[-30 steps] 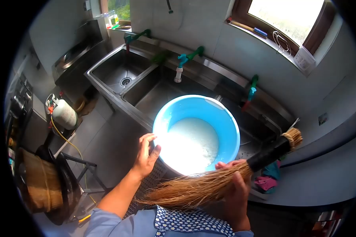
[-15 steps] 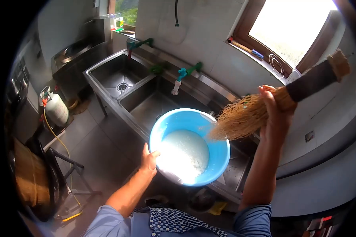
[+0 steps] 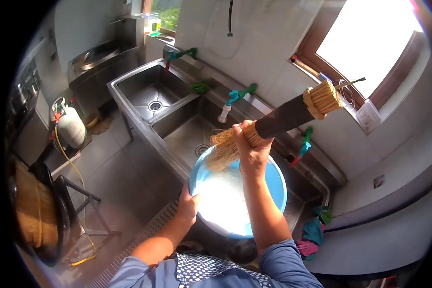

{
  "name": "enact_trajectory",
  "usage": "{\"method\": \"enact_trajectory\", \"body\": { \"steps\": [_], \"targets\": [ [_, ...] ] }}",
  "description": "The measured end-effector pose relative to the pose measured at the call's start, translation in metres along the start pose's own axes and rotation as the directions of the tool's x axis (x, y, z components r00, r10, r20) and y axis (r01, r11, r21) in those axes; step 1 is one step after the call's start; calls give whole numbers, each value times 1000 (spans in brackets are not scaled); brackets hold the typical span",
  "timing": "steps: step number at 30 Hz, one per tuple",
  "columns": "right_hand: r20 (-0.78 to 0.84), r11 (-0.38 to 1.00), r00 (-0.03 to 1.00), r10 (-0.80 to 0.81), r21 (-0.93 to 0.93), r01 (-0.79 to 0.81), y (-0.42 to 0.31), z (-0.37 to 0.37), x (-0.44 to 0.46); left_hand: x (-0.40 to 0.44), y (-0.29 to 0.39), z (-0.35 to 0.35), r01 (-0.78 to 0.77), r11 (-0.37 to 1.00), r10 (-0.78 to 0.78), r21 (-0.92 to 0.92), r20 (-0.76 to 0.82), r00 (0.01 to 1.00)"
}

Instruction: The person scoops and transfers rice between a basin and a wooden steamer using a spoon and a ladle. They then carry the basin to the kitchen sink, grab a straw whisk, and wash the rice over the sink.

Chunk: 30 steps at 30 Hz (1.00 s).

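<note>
My right hand [image 3: 254,151] is wrapped round a straw whisk broom [image 3: 285,116], just below its dark-bound handle. The broom's frayed bristles [image 3: 222,152] point down to the left over the far side of a blue basin [image 3: 278,189]. Whether they touch the basin's contents is hard to tell. Gripping the basin's near left rim is my left hand [image 3: 189,204], thumb on the edge. Pale liquid [image 3: 223,201] fills the basin's bottom, washed out by glare. My right forearm hides part of the basin, which is over the sink's front edge.
A steel sink [image 3: 141,115] with several bowls runs along the wall. Turquoise taps [image 3: 233,97] jut over it, and a green scrubber [image 3: 199,87] lies between two bowls. At left stand a gas cylinder [image 3: 68,126] and a metal stand [image 3: 81,192]. Cloths [image 3: 313,233] hang at right.
My right hand has swung left with the broom, bringing its bristles across the basin. The basin, still in my left hand, sits slightly lower and further right in view.
</note>
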State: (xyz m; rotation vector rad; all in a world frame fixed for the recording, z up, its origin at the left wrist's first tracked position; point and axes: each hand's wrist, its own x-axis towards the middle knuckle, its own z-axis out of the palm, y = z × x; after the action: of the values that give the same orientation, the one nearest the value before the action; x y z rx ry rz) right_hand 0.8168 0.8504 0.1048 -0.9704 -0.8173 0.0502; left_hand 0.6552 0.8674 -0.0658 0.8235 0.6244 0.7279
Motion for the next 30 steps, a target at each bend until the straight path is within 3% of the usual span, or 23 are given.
{"method": "enact_trajectory", "body": {
  "steps": [3, 4, 5, 7, 8, 9, 11, 14, 15, 16, 17, 19, 20, 21, 23, 25, 29, 30],
  "targets": [
    [194, 974, 968, 158, 129, -185, -26, -25, -32, -4, 11, -4, 131, 989, -128, -74, 42, 991],
    [218, 960, 963, 158, 196, -202, -38, -35, -40, -5, 16, -8, 200, 942, -163, -270, 156, 974],
    [254, 982, 959, 126, 108, -157, -54, -47, -42, -4, 11, -13, 201, 943, -167, -267, 147, 975],
    [193, 997, 980, 46, 56, -58, -88, -63, -40, 6, -13, -27, 176, 825, -65, -536, 219, 974],
    [174, 999, 984, -38, 40, 31, -92, -75, -32, 14, -30, -36, 145, 871, -123, -469, 78, 989],
    [109, 996, 991, -78, 40, 74, -101, -76, -24, 11, -19, -33, 148, 879, -127, -454, 76, 989],
    [-28, 992, 992, -125, -17, 125, -101, -71, -7, 7, 4, -21, 221, 865, -120, -450, 242, 963],
    [-132, 975, 977, -165, -168, 142, -68, -37, 2, -3, 14, -2, 148, 923, -104, -356, 139, 985],
    [-154, 970, 979, -133, -225, 97, -54, -23, -3, -4, 17, -1, 104, 939, -80, -327, 87, 993],
    [-145, 983, 981, -132, -145, 111, -34, -10, -13, 4, 7, -9, 138, 930, -119, -339, 76, 990],
    [-101, 998, 995, 20, -55, -26, -35, 2, -29, 8, 0, -15, 133, 934, -114, -332, 76, 990],
    [-75, 991, 988, 135, -12, -136, -28, 6, -65, 10, -10, -24, -24, 985, 36, -173, 66, 997],
    [-45, 982, 981, 190, 28, -189, -33, -1, -81, 10, -1, -15, 97, 930, -62, -354, 111, 992],
    [-14, 968, 970, 245, 65, -243, -40, -11, -95, 7, 0, -13, 102, 910, -51, -402, 136, 989],
    [9, 952, 956, 294, 91, -293, -63, -41, -107, 13, -9, -19, 152, 835, -154, -529, 41, 987],
    [10, 970, 973, 233, 68, -233, -94, -74, -101, 20, -21, -27, 162, 802, -218, -575, -28, 976],
    [-118, 1000, 993, 0, -2, 0, -141, -117, -70, 5, 4, -7, 117, 927, -127, -357, -3, 992],
    [-154, 998, 987, -48, 35, 54, -143, -118, -65, 3, 4, -6, 93, 973, -96, -213, -4, 995]
  ]
}}
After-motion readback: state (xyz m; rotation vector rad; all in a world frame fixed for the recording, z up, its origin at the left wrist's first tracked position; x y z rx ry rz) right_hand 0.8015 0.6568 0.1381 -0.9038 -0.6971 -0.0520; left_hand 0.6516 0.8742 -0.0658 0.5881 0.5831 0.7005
